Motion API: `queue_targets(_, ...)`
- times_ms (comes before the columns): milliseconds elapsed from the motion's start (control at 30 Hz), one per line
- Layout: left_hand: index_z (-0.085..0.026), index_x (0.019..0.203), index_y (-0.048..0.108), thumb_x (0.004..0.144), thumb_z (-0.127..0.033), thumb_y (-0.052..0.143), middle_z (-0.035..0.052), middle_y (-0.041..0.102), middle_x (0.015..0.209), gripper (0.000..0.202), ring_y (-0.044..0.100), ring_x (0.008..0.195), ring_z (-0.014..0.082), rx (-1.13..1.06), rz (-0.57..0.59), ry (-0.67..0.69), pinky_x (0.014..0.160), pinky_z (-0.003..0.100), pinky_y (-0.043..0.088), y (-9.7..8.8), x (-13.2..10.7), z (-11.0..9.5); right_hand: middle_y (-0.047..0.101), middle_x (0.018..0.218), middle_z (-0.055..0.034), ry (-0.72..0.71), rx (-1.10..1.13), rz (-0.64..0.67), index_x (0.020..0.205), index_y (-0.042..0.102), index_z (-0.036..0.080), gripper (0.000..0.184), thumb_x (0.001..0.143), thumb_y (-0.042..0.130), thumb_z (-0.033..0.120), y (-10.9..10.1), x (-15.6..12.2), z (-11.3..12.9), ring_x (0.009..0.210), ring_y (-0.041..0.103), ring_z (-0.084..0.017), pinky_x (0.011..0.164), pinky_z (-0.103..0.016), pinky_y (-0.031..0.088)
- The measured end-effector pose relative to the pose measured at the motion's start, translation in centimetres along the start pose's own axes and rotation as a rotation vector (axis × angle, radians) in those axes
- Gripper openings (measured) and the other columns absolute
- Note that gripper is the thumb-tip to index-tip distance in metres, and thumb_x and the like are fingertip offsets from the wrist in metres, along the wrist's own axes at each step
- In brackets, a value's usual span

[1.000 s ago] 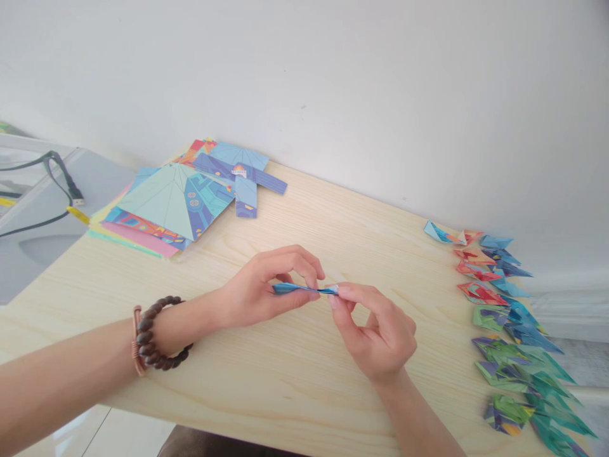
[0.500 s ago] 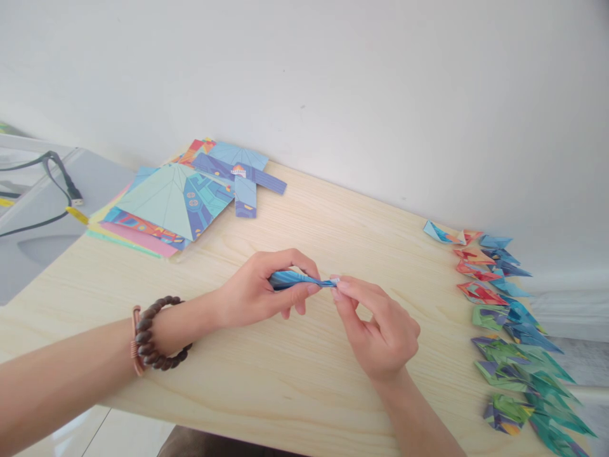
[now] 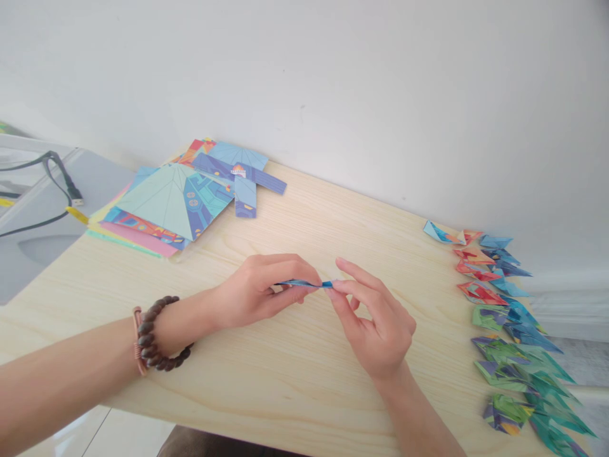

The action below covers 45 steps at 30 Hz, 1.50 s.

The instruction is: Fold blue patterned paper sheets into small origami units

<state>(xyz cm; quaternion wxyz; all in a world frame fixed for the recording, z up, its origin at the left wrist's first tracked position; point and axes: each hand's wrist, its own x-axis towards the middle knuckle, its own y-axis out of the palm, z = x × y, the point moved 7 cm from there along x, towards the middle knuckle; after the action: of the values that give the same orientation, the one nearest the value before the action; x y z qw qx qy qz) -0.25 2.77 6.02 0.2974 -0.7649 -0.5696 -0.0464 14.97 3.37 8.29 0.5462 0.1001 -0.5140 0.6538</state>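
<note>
A narrow piece of folded blue paper (image 3: pixel 295 282) is held above the middle of the wooden table (image 3: pixel 266 381). My left hand (image 3: pixel 261 285) is closed on its wider part, thumb below and fingers over the top. At the paper's thin right end, my right hand (image 3: pixel 378 317) pinches the tip between thumb and a finger, its index finger lifted away. Most of the paper is seen edge-on, and part of it is hidden by my left fingers. A dark bead bracelet (image 3: pixel 152 333) and a copper-coloured band (image 3: pixel 137 343) are on my left wrist.
A stack of patterned paper sheets (image 3: pixel 162 197) lies at the back left, with folded blue strips (image 3: pixel 246 198) on its right side. Along the right edge stand rows of folded paper pieces (image 3: pixel 483 293) in red, blue and green. A black cable (image 3: pixel 59 171) rests at far left.
My left hand has turned and its fingers have flattened over the paper, which now shows edge-on. My right index finger has lifted off the tip.
</note>
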Motion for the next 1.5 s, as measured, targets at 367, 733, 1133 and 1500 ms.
queue_targets(367, -0.019, 0.103, 0.057, 0.086, -0.011, 0.054, 0.0059, 0.068, 0.095, 0.018, 0.065, 0.080, 0.0111, 0.316, 0.013, 0.194, 0.063, 0.017, 0.046, -0.2, 0.1, -1.2, 0.067, 0.111, -0.0074, 0.066, 0.046, 0.101, 0.090, 0.061, 0.019, 0.015, 0.081, 0.058, 0.007, 0.5, 0.3, -0.1, 0.091, 0.067, -0.016, 0.073, -0.028, 0.057)
queue_targets(733, -0.015, 0.096, 0.060, 0.087, -0.019, 0.056, 0.0028, 0.069, 0.078, 0.011, 0.064, 0.062, 0.0089, 0.053, 0.001, -0.094, 0.059, 0.017, 0.050, -0.2, 0.4, 0.2, 0.069, 0.102, -0.0041, 0.363, 0.248, -0.015, 0.100, 0.060, 0.021, 0.025, 0.077, 0.067, 0.014, 0.6, -0.6, -1.9, 0.070, 0.065, -0.012, 0.056, -0.024, 0.056)
queue_targets(1133, -0.013, 0.098, 0.060, 0.083, -0.023, 0.061, 0.0020, 0.069, 0.075, 0.018, 0.065, 0.060, 0.0089, -0.250, 0.046, -0.393, 0.058, 0.016, 0.052, 0.4, 0.3, 1.1, 0.072, 0.091, -0.0010, 0.431, 0.343, 0.040, 0.090, 0.065, 0.022, 0.018, 0.077, 0.065, 0.011, 1.1, -0.9, -2.1, 0.077, 0.067, -0.014, 0.064, -0.026, 0.057)
queue_targets(1500, -0.013, 0.092, 0.067, 0.083, -0.024, 0.061, 0.0023, 0.069, 0.074, 0.015, 0.062, 0.067, 0.0106, -0.131, 0.082, -0.344, 0.061, 0.019, 0.048, 0.2, 0.6, 1.1, 0.069, 0.093, -0.0022, 0.301, 0.388, 0.057, 0.087, 0.065, 0.021, 0.023, 0.074, 0.065, 0.002, 0.9, -0.4, -1.5, 0.079, 0.065, -0.014, 0.059, -0.026, 0.053)
